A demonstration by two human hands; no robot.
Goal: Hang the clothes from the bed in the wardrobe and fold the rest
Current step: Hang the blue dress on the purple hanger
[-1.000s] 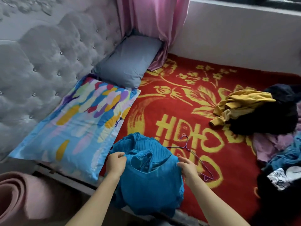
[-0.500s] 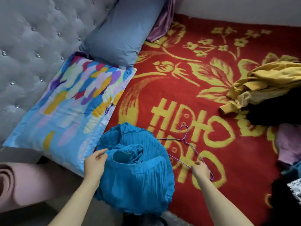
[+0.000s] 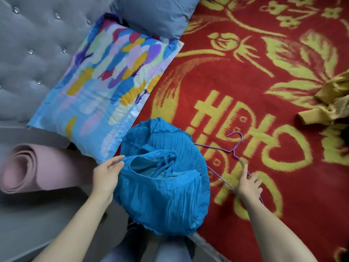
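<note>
A crinkled blue garment (image 3: pixel 166 188) hangs over the near edge of the bed, its neck opening facing up. My left hand (image 3: pixel 106 174) pinches its left shoulder edge. A thin purple wire hanger (image 3: pixel 233 151) lies on the red and yellow blanket (image 3: pixel 245 82) just right of the garment. My right hand (image 3: pixel 248 183) rests on the hanger's lower arm, fingers curling around the wire. A mustard yellow garment (image 3: pixel 332 103) lies crumpled at the right edge.
A multicoloured pillow (image 3: pixel 107 80) and a grey pillow (image 3: pixel 154 14) lean against the tufted grey headboard (image 3: pixel 34 44) on the left. A rolled pink mat (image 3: pixel 32 167) lies on the floor beside the bed. My knees show at the bottom.
My right hand let go of the blue garment and moved right onto the purple hanger. The view tilted down, so the clothes pile at the right is mostly out of frame.
</note>
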